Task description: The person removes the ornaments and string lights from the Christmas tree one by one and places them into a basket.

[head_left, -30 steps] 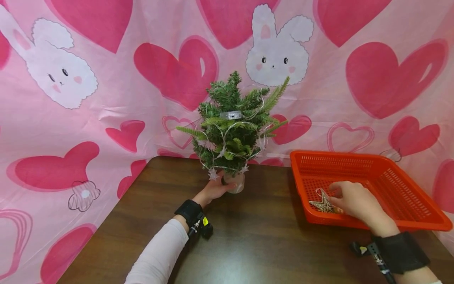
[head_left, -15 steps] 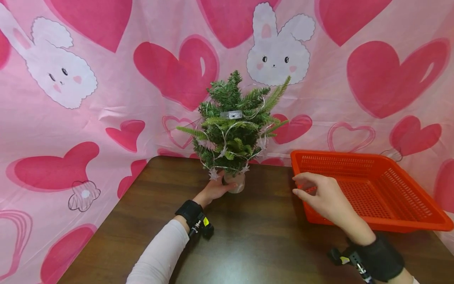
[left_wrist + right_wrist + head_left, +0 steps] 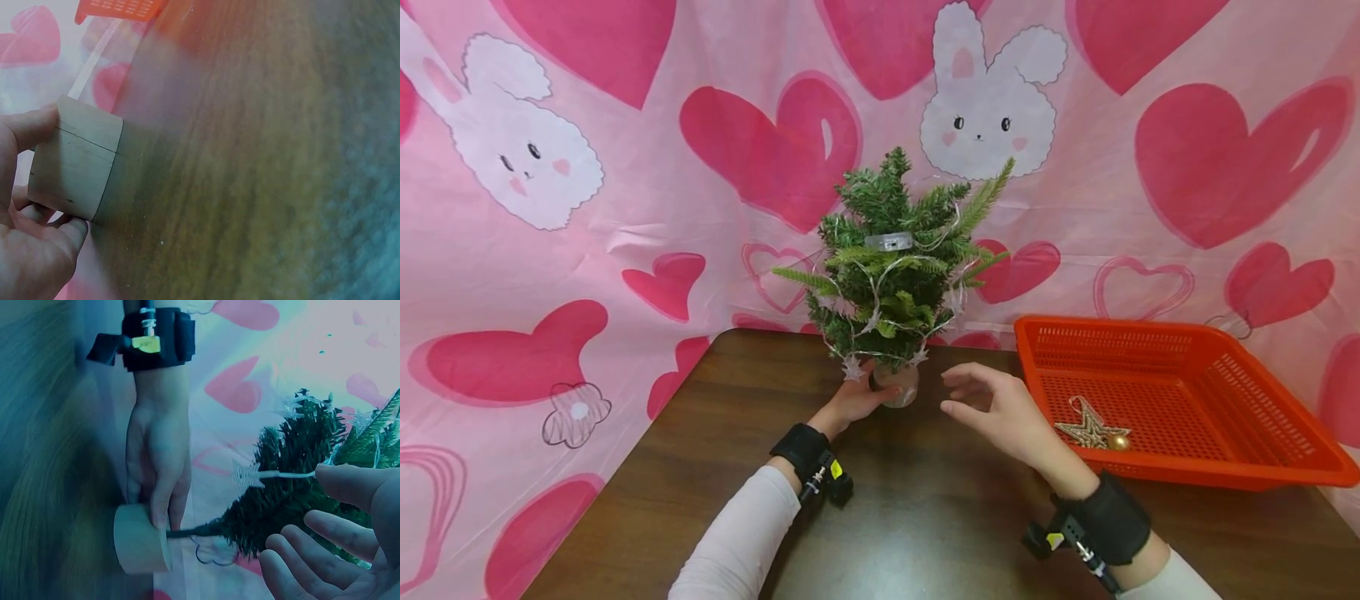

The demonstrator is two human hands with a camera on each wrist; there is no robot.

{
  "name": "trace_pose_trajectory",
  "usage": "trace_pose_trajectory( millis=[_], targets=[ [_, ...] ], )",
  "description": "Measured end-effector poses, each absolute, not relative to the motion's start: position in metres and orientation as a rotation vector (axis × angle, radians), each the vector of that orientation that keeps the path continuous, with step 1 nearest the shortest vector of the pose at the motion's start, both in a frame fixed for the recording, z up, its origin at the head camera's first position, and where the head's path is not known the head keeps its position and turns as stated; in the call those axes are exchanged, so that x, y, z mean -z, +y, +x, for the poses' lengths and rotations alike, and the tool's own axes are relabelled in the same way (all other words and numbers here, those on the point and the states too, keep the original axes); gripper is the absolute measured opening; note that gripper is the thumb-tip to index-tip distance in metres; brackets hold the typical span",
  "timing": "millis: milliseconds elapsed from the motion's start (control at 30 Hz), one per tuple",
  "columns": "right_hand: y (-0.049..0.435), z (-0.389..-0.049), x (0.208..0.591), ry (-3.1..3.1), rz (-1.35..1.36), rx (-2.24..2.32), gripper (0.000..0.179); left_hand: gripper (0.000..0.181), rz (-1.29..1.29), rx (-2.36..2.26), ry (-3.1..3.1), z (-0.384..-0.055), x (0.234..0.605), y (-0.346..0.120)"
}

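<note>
A small artificial Christmas tree point(image 3: 887, 283), wound with a string of clear star lights point(image 3: 249, 475), stands upright near the far edge of the table. Its pale round base point(image 3: 78, 159) is gripped by my left hand point(image 3: 857, 398), with fingers and thumb round its sides. To the right of the base my right hand point(image 3: 1000, 412) hovers over the table. Its fingers point(image 3: 300, 562) are parted and relaxed, and nothing shows between them. A battery box point(image 3: 889, 242) sits among the upper front branches.
On the right, an orange perforated basket point(image 3: 1232, 475) holds a glittery gold star ornament point(image 3: 1086, 429) and a small gold ball point(image 3: 1118, 442) in its near left corner. Behind the table point(image 3: 895, 533) hangs a pink cloth point(image 3: 647, 208) with hearts and rabbits.
My right hand has left the basket and moved left toward the tree, uncovering the star and gold ball, which stay in the basket. My left hand keeps its grip on the base.
</note>
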State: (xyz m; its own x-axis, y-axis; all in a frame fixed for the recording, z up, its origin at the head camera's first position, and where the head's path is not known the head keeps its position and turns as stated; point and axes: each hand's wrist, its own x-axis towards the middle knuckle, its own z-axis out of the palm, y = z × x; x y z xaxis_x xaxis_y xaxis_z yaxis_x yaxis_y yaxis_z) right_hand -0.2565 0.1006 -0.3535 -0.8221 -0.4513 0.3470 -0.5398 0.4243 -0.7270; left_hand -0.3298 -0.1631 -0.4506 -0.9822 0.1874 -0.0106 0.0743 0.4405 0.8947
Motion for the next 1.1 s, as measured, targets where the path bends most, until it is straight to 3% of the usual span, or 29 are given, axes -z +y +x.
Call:
trace_pose_trajectory(
  millis=[333, 667, 867, 1100],
  targets=[
    [0.075, -0.266, 0.359, -2.569, 0.816, -1.571, 0.035, 0.068, 0.273, -1.686, 2.562, -0.329, 0.453, -0.160],
    [0.065, -0.270, 0.366, -2.553, 0.850, -1.761, 0.038, 0.074, 0.255, -1.710, 2.537, -0.328, 0.451, -0.158],
    [0.060, -0.269, 0.370, -2.530, 0.828, -1.798, 0.030, 0.076, 0.283, -1.725, 2.562, -0.328, 0.452, -0.156],
    [0.058, -0.264, 0.369, -2.483, 0.804, -1.818, 0.025, 0.066, 0.392, -1.737, 2.588, -0.331, 0.456, -0.157]
  ],
)
